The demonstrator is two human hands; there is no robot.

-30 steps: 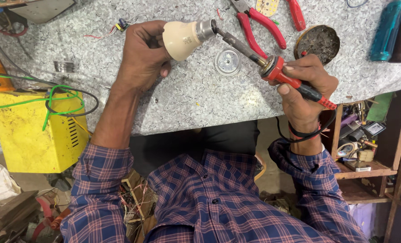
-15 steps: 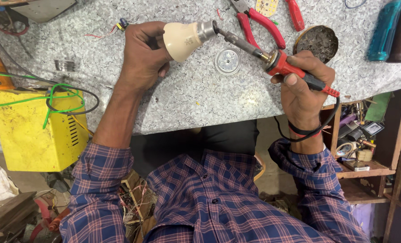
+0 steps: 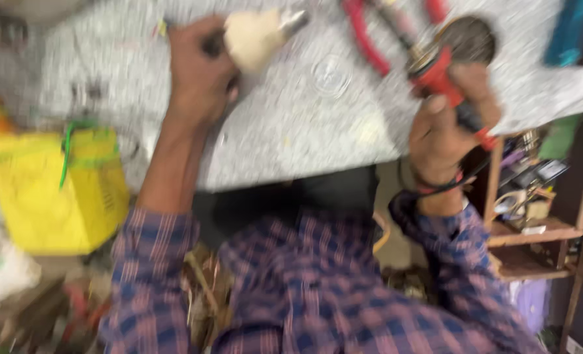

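The picture is blurred by motion. My left hand (image 3: 196, 72) grips a cream-white bulb body (image 3: 255, 36) with its metal cap pointing right, over the speckled grey worktop (image 3: 285, 137). My right hand (image 3: 449, 124) holds a red-handled soldering iron (image 3: 435, 72) by its grip, its cord trailing past my wrist. The iron's tip points up-left and stands apart from the bulb's cap. My checked purple-blue sleeves fill the lower part of the view.
Red-handled pliers (image 3: 363, 29) lie at the worktop's far edge beside a round dark dish (image 3: 468, 39). A small clear round lid (image 3: 331, 75) lies mid-bench. A yellow box (image 3: 56, 190) with green wire stands at left. Wooden shelves (image 3: 534, 229) with clutter are at right.
The soldering iron's tip has drawn back to the right, away from the bulb's metal cap it was touching. The view has shifted and blurred.
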